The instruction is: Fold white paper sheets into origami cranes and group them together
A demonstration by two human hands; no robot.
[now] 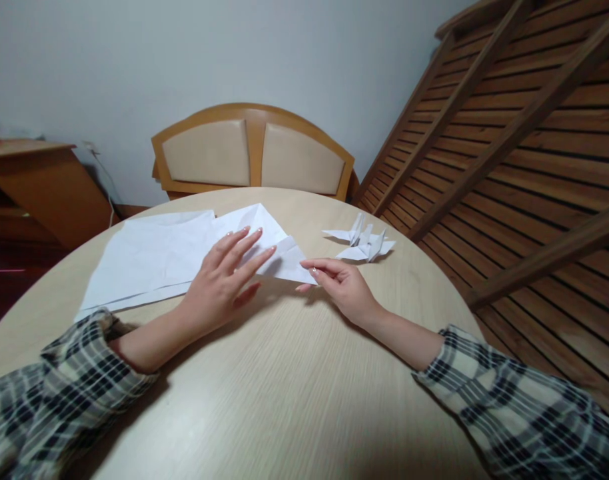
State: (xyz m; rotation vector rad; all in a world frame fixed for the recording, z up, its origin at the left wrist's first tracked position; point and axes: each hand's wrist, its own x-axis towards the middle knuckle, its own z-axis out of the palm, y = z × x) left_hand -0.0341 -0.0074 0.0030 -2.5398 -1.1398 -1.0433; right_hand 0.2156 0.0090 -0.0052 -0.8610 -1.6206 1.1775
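A folded white sheet of paper [284, 257] lies near the middle of the round table, its peak pointing away from me. My right hand [342, 283] pinches its right corner between thumb and fingers. Over the left part of that sheet, my left hand [224, 277] is spread with fingers apart; whether the fingertips touch the paper I cannot tell. The left hand hides part of the folds. Left of it lie flat white paper sheets [144, 257], overlapping. Folded paper cranes [367, 243] sit together on the right, beyond my right hand.
The round wooden table [294, 387] fills the foreground. Behind it stands a headboard [254, 150] with two pale panels against the wall. Wooden slats [514, 153] lean along the right side. At the far left is a wooden desk [34, 180], with a cable [107, 183] beside it.
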